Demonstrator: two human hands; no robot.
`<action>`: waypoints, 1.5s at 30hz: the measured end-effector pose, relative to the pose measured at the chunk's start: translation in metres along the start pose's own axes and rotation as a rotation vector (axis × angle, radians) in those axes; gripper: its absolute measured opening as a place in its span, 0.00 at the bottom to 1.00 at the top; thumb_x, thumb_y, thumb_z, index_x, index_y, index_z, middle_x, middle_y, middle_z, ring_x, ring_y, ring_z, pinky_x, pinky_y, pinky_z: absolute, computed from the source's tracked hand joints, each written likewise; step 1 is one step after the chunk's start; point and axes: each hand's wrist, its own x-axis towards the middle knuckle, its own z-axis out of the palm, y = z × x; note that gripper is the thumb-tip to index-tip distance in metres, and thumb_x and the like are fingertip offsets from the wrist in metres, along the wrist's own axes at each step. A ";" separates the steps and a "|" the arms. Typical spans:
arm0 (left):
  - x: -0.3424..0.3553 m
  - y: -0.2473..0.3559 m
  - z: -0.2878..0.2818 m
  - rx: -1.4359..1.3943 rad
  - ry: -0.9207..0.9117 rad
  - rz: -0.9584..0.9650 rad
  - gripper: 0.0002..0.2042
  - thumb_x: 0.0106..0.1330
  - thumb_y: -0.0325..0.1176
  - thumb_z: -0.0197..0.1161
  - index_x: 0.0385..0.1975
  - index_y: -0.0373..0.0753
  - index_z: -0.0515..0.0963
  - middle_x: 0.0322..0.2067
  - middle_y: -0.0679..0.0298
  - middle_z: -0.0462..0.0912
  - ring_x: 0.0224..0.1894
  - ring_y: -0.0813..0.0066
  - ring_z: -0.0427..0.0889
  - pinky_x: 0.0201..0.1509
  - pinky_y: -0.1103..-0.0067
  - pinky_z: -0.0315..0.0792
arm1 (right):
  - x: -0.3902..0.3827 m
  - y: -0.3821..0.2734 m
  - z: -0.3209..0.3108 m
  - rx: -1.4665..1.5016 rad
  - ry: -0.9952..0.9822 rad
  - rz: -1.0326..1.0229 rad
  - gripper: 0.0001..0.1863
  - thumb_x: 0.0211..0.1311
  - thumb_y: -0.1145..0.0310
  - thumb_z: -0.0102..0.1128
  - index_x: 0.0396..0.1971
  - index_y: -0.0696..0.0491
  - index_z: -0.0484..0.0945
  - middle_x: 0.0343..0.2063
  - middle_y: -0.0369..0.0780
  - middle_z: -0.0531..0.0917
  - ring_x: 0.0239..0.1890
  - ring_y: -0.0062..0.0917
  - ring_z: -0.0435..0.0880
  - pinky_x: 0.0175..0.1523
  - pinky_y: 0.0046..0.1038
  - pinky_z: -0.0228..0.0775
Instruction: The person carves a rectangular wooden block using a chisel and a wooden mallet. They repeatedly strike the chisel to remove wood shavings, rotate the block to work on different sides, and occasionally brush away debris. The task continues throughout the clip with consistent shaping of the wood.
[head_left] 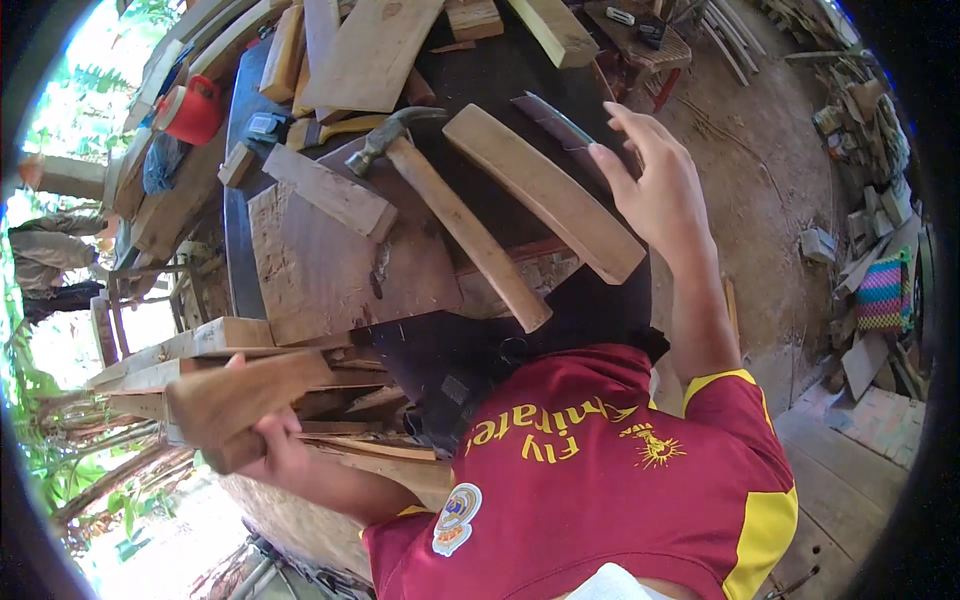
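Observation:
At the lower left, my left hand [285,445] is closed around a thick brown wooden block [255,395], held off the table and slightly blurred. My right hand [655,180] is raised at the table's right side, empty, its fingers apart. Nearest to it lies a thin, flat dark strip with a shiny edge [560,130], whose kind I cannot make out. A long wooden block [545,192] rests beside that strip. Left of the block lies a claw hammer [460,225], its wooden handle pointing toward my body.
A short wooden piece [330,192] lies on a wide brown board [350,270]. Planks [375,55] are heaped at the far side, near a red container [190,110]. Stacked timber [190,350] stands at left; a small table [650,50] stands far right. Scrap wood lines the right wall.

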 end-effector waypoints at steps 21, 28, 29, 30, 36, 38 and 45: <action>-0.142 0.012 -0.094 0.160 0.526 -0.355 0.32 0.63 0.43 0.72 0.53 0.23 0.66 0.50 0.37 0.80 0.16 0.84 0.67 0.17 0.89 0.59 | 0.148 -0.167 0.221 -0.232 -0.546 -0.535 0.12 0.46 0.77 0.60 0.33 0.60 0.86 0.36 0.53 0.87 0.42 0.42 0.88 0.47 0.38 0.80; -0.150 -0.003 -0.104 0.173 0.518 -0.445 0.33 0.61 0.46 0.74 0.51 0.24 0.66 0.51 0.36 0.80 0.15 0.84 0.65 0.17 0.88 0.59 | 0.164 -0.172 0.235 -0.396 -0.621 -0.499 0.14 0.47 0.76 0.60 0.36 0.59 0.86 0.40 0.49 0.87 0.47 0.39 0.87 0.49 0.39 0.80; -0.149 -0.006 -0.103 0.155 0.513 -0.423 0.33 0.60 0.46 0.74 0.51 0.24 0.66 0.50 0.36 0.80 0.15 0.84 0.65 0.17 0.88 0.59 | 0.167 -0.171 0.237 -0.409 -0.651 -0.528 0.14 0.47 0.76 0.60 0.36 0.59 0.86 0.40 0.49 0.87 0.47 0.39 0.87 0.49 0.39 0.80; -0.148 -0.009 -0.103 0.136 0.508 -0.401 0.33 0.60 0.46 0.74 0.50 0.24 0.66 0.50 0.36 0.80 0.15 0.84 0.65 0.17 0.88 0.59 | 0.170 -0.170 0.238 -0.423 -0.679 -0.558 0.14 0.48 0.76 0.60 0.36 0.59 0.86 0.39 0.49 0.87 0.46 0.39 0.87 0.48 0.39 0.79; -0.145 -0.015 -0.102 0.077 0.521 -0.378 0.32 0.60 0.45 0.74 0.49 0.24 0.67 0.49 0.37 0.81 0.15 0.84 0.65 0.17 0.87 0.60 | 0.169 -0.178 0.242 -0.545 -0.677 -0.897 0.12 0.50 0.74 0.61 0.35 0.58 0.85 0.39 0.49 0.87 0.47 0.39 0.86 0.50 0.38 0.78; -0.147 -0.016 -0.106 0.081 0.526 -0.374 0.32 0.60 0.45 0.74 0.50 0.24 0.67 0.49 0.37 0.81 0.15 0.83 0.65 0.17 0.87 0.60 | 0.168 -0.179 0.240 -0.380 -0.653 -0.757 0.11 0.50 0.74 0.61 0.35 0.58 0.85 0.38 0.50 0.87 0.46 0.40 0.86 0.50 0.38 0.78; -0.153 -0.018 -0.112 0.123 0.578 -0.368 0.32 0.62 0.42 0.74 0.53 0.23 0.66 0.49 0.37 0.80 0.15 0.83 0.66 0.17 0.87 0.60 | 0.168 -0.178 0.217 -0.290 -0.396 -0.758 0.13 0.57 0.65 0.60 0.33 0.60 0.83 0.33 0.53 0.86 0.40 0.45 0.87 0.46 0.44 0.78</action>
